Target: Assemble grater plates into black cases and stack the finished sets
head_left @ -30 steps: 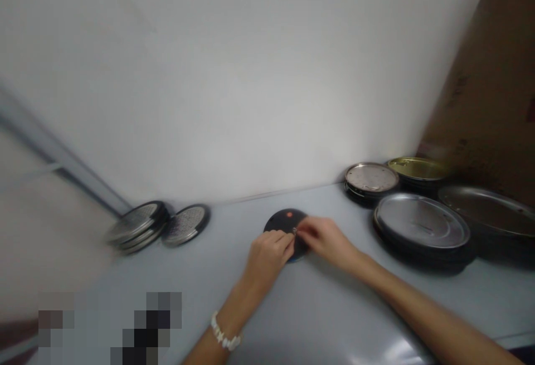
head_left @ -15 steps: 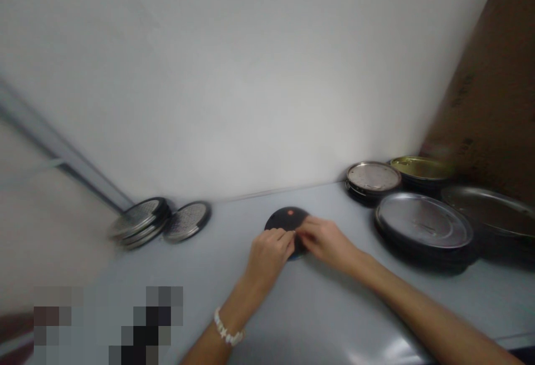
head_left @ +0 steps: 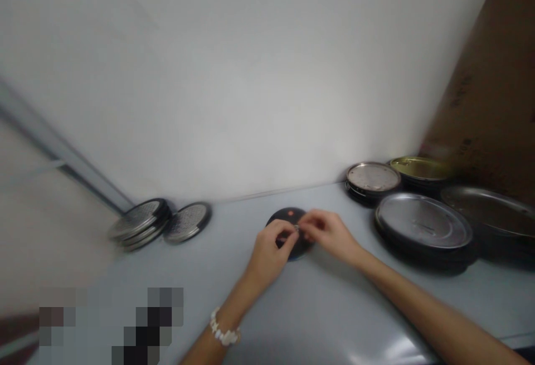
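A round black disc (head_left: 300,249) with an orange spot (head_left: 291,213) near its far edge lies on the grey table. My left hand (head_left: 265,251) is over its near left side, thumb and fingertips pinched together. My right hand (head_left: 334,237) pinches from the right, its fingertips almost meeting the left ones above the middle of the disc. A tiny shiny piece (head_left: 297,228) shows between the fingertips, too small and blurred to name. The hands hide parts of the disc.
At the left stand a stack of round metal discs with black rims (head_left: 140,220) and a single similar disc (head_left: 189,222). To the right are round metal lids (head_left: 424,220), a smaller stack (head_left: 373,176), a gold-coloured one (head_left: 422,168) and a large dark one (head_left: 493,209), beside a cardboard box (head_left: 489,103).
Both hands have stayed over the disc. The wrists have turned a little and the fingers have lifted, so the pinched thumbs and gaps between the fingers show more.
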The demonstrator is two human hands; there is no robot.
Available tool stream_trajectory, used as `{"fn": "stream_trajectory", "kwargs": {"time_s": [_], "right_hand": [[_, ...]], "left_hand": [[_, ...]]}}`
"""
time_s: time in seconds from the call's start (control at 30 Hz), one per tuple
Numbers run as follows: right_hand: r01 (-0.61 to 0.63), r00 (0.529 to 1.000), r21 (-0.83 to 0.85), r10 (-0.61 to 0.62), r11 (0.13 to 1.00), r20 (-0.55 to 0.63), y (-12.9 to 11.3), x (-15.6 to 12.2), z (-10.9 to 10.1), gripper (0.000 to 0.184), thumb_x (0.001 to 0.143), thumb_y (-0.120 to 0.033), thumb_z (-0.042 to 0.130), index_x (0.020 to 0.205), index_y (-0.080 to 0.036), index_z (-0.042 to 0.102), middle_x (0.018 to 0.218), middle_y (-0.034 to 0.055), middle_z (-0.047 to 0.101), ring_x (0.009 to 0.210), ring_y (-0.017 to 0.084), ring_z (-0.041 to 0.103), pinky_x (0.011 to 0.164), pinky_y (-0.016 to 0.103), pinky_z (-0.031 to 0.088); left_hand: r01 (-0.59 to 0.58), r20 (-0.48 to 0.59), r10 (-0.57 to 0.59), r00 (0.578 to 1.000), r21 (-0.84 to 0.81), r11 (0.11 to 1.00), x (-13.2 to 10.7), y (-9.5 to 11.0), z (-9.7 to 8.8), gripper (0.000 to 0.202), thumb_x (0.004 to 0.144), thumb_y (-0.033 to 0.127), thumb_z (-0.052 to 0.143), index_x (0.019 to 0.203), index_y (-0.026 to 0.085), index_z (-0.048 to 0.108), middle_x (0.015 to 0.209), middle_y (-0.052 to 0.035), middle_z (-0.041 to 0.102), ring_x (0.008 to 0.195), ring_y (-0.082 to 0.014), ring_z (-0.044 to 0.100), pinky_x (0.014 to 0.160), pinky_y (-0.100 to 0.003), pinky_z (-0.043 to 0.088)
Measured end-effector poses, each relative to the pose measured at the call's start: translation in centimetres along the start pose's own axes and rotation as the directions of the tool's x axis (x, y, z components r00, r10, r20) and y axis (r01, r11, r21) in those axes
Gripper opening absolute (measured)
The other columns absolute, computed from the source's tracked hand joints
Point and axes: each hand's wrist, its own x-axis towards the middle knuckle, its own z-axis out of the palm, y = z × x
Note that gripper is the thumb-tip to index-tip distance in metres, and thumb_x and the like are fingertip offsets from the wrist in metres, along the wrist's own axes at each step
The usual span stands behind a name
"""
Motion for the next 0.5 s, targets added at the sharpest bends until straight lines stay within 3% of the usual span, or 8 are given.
{"fn": "stream_trajectory", "kwargs": {"time_s": [0.17, 0.37, 0.5], "right_hand": [[-0.045, 0.998, 0.117, 0.041, 0.992, 0.037, -0.42, -0.19, 0.37, 0.019, 0.087, -0.037, 0.06, 0.083, -0.019, 0.062, 0.06, -0.0012, 0.065, 0.055, 0.015, 0.062, 0.054, 0.025, 0.049], [-0.001, 0.997, 0.116, -0.009, 0.993, 0.081, -0.71, -0.43, 0.46, 0.025, 0.09, -0.043, 0.059, 0.085, -0.019, 0.062, 0.067, 0.0008, 0.068, 0.061, 0.015, 0.065, 0.059, 0.026, 0.051], [0.025, 0.994, 0.105, -0.036, 0.994, 0.1, -0.77, -0.42, 0.26, 0.027, 0.093, -0.044, 0.057, 0.088, -0.018, 0.063, 0.069, 0.0015, 0.07, 0.065, 0.016, 0.066, 0.063, 0.028, 0.052]], "left_hand": [[0.038, 0.064, -0.034, 0.997, -0.072, 0.997, -0.08, 0.06, 0.08, 0.015, 0.093, 0.022, 0.055, 0.086, 0.019, 0.068, 0.085, -0.0033, 0.073, 0.081, -0.0169, 0.068, 0.08, -0.029, 0.053], [0.01, -0.071, 0.001, 0.997, 0.146, 0.989, -0.49, -0.08, 0.29, 0.017, 0.094, 0.024, 0.052, 0.084, 0.019, 0.065, 0.084, -0.0047, 0.071, 0.082, -0.0193, 0.066, 0.077, -0.031, 0.051], [0.008, -0.068, -0.001, 0.998, 0.104, 0.995, -0.41, 0.07, 0.21, 0.016, 0.093, 0.024, 0.054, 0.083, 0.019, 0.065, 0.083, -0.0043, 0.071, 0.081, -0.0189, 0.066, 0.077, -0.031, 0.052]]}}
